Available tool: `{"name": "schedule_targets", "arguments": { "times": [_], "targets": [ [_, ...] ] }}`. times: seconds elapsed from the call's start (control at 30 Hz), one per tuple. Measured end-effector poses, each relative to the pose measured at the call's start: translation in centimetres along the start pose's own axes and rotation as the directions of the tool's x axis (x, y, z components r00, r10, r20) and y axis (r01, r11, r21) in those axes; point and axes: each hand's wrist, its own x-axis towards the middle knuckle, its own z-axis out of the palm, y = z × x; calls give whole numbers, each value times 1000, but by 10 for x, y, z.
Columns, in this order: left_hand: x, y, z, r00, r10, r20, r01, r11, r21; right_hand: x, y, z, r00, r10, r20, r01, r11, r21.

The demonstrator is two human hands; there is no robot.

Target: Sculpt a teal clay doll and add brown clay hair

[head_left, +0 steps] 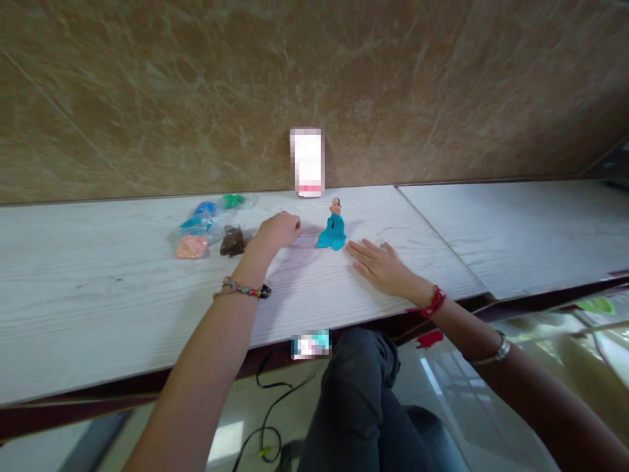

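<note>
A small clay figure (334, 233) of a doll in a turquoise dress, with dark hair, stands upright on the white wood-grain tabletop (314, 282). To its left is my left hand (278, 231), its fingers curled closed; whatever they hold, if anything, is hidden. My right hand (377, 263) lies flat with fingers outstretched, its fingertips close to the dress hem. Beyond my left hand sit plastic bags of clay: brown (232, 241), peach (192, 246), blue (200, 219) and green (232, 200).
A phone with a blurred screen (308, 164) leans on the brown marbled wall (196, 98) behind the figure. Another blurred screen (311, 344) shows at the table's front edge, above my knee (361, 367). A black cable (265, 419) trails on the floor.
</note>
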Motion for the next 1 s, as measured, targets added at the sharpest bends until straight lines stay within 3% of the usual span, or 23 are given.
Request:
{"name": "schedule_targets", "arguments": {
  "times": [0.27, 0.57, 0.8, 0.9, 1.0],
  "targets": [
    [-2, 1, -3, 1000, -4, -22, 4, 1000, 16, -22, 6, 2, 999, -5, -54, 8, 998, 55],
    [-3, 3, -4, 999, -9, -35, 9, 1000, 0, 5, 19, 8, 962, 66, -265, 2, 969, 248],
    [-5, 6, -6, 999, -1, -52, 1, 1000, 4, 25, 10, -5, 990, -10, -142, 39, 979, 198],
    [-4, 6, -6, 997, 9, -74, -11, 1000, -22, 32, 9, -10, 987, 5, -158, 49, 941, 334],
    [-4, 10, -10, 994, 68, -86, -83, 980, -183, 39, 9, -15, 965, 148, -215, 17, 787, 617]
  ]
}}
